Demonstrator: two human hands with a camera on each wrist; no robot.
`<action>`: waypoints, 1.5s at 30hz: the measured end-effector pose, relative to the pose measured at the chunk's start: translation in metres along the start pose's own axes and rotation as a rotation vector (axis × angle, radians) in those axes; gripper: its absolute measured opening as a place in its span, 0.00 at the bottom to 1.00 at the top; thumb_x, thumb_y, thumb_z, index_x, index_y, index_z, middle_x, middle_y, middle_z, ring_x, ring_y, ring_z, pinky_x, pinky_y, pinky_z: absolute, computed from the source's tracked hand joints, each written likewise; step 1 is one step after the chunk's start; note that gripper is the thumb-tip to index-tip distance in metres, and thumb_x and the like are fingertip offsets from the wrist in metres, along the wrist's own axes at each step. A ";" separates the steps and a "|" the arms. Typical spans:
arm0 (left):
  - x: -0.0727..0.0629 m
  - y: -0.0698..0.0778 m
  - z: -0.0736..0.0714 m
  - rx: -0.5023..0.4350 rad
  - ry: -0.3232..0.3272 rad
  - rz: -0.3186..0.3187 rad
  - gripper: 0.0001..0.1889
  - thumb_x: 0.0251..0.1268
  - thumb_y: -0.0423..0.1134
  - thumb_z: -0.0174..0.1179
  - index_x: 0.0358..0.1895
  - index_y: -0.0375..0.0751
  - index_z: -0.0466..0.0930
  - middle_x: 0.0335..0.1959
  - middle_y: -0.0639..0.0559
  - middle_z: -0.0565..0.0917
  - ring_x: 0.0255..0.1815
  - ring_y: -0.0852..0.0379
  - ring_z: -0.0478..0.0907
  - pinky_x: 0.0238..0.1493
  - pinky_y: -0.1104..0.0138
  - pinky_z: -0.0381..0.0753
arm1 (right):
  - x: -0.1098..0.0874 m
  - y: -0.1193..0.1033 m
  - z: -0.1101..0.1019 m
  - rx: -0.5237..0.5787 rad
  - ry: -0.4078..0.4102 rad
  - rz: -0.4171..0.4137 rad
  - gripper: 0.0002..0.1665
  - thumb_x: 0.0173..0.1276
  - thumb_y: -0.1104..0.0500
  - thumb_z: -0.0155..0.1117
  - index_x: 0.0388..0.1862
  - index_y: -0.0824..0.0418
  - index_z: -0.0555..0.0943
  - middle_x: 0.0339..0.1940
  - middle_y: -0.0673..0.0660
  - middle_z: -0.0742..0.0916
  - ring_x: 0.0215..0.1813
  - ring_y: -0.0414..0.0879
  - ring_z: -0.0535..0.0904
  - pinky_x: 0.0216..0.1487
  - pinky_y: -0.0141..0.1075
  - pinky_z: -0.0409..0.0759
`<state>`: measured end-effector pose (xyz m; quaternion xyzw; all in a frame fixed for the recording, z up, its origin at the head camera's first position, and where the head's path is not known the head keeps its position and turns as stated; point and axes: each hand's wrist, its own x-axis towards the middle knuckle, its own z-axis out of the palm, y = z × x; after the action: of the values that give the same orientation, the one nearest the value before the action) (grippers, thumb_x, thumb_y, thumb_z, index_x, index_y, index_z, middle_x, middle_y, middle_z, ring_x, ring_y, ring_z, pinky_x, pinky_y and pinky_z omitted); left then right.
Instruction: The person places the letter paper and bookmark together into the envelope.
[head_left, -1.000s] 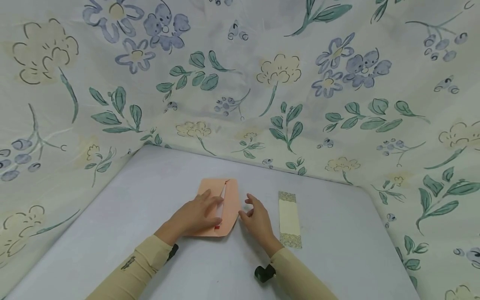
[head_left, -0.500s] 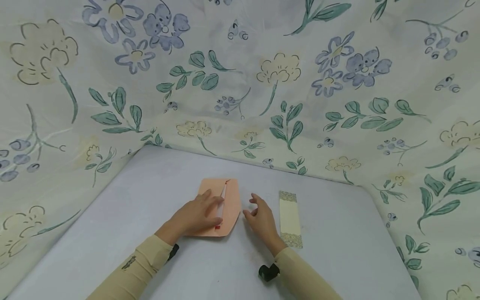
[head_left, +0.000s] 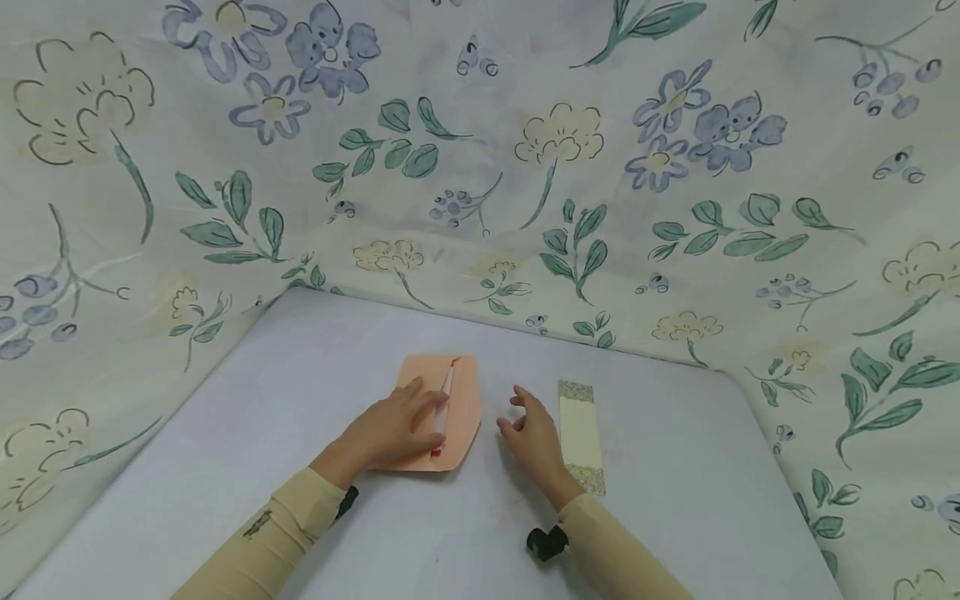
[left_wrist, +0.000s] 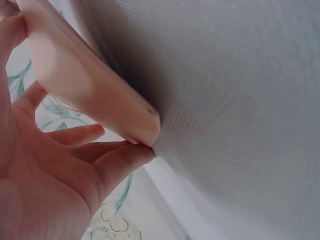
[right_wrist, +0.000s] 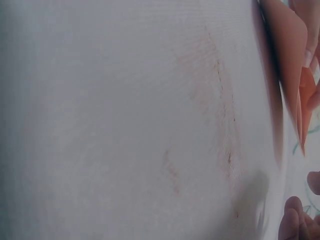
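A peach folded paper (head_left: 463,400), shaped like an envelope with angled corners, lies on the white table. Along its middle runs a narrow gap with white showing and small red bits at the ends. My left hand (head_left: 393,429) rests on the paper, fingers spread, fingertips touching it. In the left wrist view the fingertips of the left hand (left_wrist: 55,165) meet the peach paper (left_wrist: 90,90). To the right of the paper, my right hand (head_left: 536,442) is apart from it, fingers loosely bent and holding nothing. Only a few fingertips (right_wrist: 292,220) of that hand show in the right wrist view.
A cream paper strip (head_left: 579,429) with speckled gold-green ends lies just right of the right hand. The white table (head_left: 690,492) ends at a floral cloth (head_left: 480,183) behind and at both sides. Faint reddish marks (right_wrist: 227,125) stain the tabletop.
My right hand has moved away from the peach paper, rightward toward the cream strip. The left hand and the paper have stayed in place.
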<state>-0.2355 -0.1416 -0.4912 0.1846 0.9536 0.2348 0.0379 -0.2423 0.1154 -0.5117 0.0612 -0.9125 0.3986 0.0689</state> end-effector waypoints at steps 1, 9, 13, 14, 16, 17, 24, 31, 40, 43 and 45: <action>0.000 0.000 0.000 0.001 -0.001 0.001 0.36 0.65 0.62 0.64 0.73 0.54 0.70 0.78 0.30 0.59 0.72 0.27 0.65 0.63 0.37 0.71 | 0.000 0.001 -0.001 0.001 -0.004 0.008 0.37 0.69 0.61 0.71 0.74 0.64 0.69 0.59 0.59 0.84 0.33 0.39 0.76 0.29 0.30 0.77; 0.002 -0.001 0.000 0.002 -0.010 -0.006 0.36 0.65 0.62 0.64 0.73 0.55 0.70 0.78 0.30 0.58 0.73 0.27 0.64 0.63 0.36 0.71 | -0.001 0.003 -0.003 0.008 -0.006 0.021 0.37 0.69 0.60 0.70 0.75 0.63 0.69 0.60 0.58 0.84 0.34 0.39 0.76 0.30 0.30 0.77; 0.002 0.000 0.000 -0.002 -0.011 -0.014 0.36 0.65 0.62 0.64 0.73 0.54 0.70 0.78 0.30 0.58 0.73 0.27 0.63 0.64 0.36 0.70 | -0.002 0.004 -0.004 -0.007 -0.002 0.028 0.37 0.70 0.59 0.70 0.74 0.62 0.69 0.59 0.58 0.84 0.34 0.39 0.76 0.30 0.30 0.76; 0.002 0.000 0.000 -0.001 -0.010 -0.016 0.36 0.65 0.62 0.64 0.73 0.54 0.70 0.78 0.30 0.58 0.73 0.27 0.63 0.63 0.36 0.70 | -0.002 0.005 -0.004 -0.013 0.000 0.027 0.36 0.70 0.59 0.70 0.74 0.63 0.69 0.59 0.58 0.84 0.34 0.39 0.76 0.30 0.30 0.76; 0.001 0.000 0.000 0.002 -0.007 -0.015 0.36 0.65 0.62 0.65 0.73 0.54 0.70 0.78 0.30 0.58 0.73 0.27 0.64 0.63 0.36 0.70 | -0.003 0.006 -0.004 -0.018 0.001 0.025 0.36 0.69 0.60 0.70 0.74 0.63 0.69 0.59 0.58 0.84 0.34 0.39 0.75 0.31 0.30 0.76; 0.001 0.000 0.000 0.002 -0.005 -0.015 0.36 0.65 0.62 0.65 0.73 0.54 0.70 0.78 0.30 0.58 0.73 0.27 0.64 0.63 0.36 0.70 | -0.003 0.007 -0.004 -0.018 0.001 0.024 0.36 0.69 0.60 0.70 0.74 0.64 0.70 0.59 0.59 0.84 0.33 0.39 0.75 0.31 0.30 0.76; 0.001 -0.001 0.001 0.004 -0.005 -0.011 0.36 0.65 0.61 0.65 0.73 0.54 0.70 0.78 0.30 0.58 0.73 0.27 0.63 0.64 0.36 0.70 | -0.004 0.010 -0.004 -0.025 0.009 0.009 0.36 0.68 0.60 0.71 0.73 0.65 0.70 0.58 0.60 0.85 0.33 0.39 0.75 0.31 0.30 0.75; 0.002 -0.001 0.001 0.007 -0.009 -0.013 0.36 0.65 0.61 0.64 0.73 0.54 0.69 0.78 0.30 0.58 0.73 0.27 0.63 0.64 0.36 0.70 | -0.005 0.013 -0.008 -0.021 0.020 0.021 0.36 0.68 0.60 0.71 0.73 0.64 0.71 0.58 0.59 0.85 0.33 0.38 0.76 0.32 0.30 0.76; 0.002 0.000 0.000 -0.020 -0.027 -0.034 0.36 0.64 0.61 0.65 0.73 0.55 0.70 0.79 0.31 0.57 0.75 0.27 0.60 0.65 0.36 0.68 | -0.007 0.016 -0.012 -0.025 0.035 0.038 0.36 0.67 0.61 0.71 0.72 0.64 0.71 0.57 0.59 0.85 0.32 0.39 0.75 0.32 0.32 0.76; 0.002 0.000 0.000 -0.021 -0.026 -0.036 0.36 0.64 0.62 0.65 0.73 0.55 0.70 0.79 0.31 0.57 0.75 0.27 0.60 0.65 0.35 0.67 | -0.007 0.017 -0.013 -0.026 0.032 0.046 0.36 0.67 0.61 0.71 0.72 0.64 0.71 0.57 0.59 0.85 0.31 0.39 0.75 0.32 0.32 0.75; 0.002 0.000 0.001 -0.020 -0.025 -0.036 0.36 0.64 0.62 0.65 0.73 0.55 0.70 0.79 0.31 0.57 0.75 0.27 0.60 0.66 0.35 0.67 | -0.007 0.018 -0.014 -0.028 0.028 0.043 0.35 0.68 0.61 0.71 0.72 0.65 0.71 0.57 0.60 0.85 0.31 0.40 0.75 0.33 0.32 0.75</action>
<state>-0.2367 -0.1404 -0.4916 0.1701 0.9538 0.2412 0.0558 -0.2370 0.1382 -0.5164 0.0352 -0.9179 0.3882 0.0740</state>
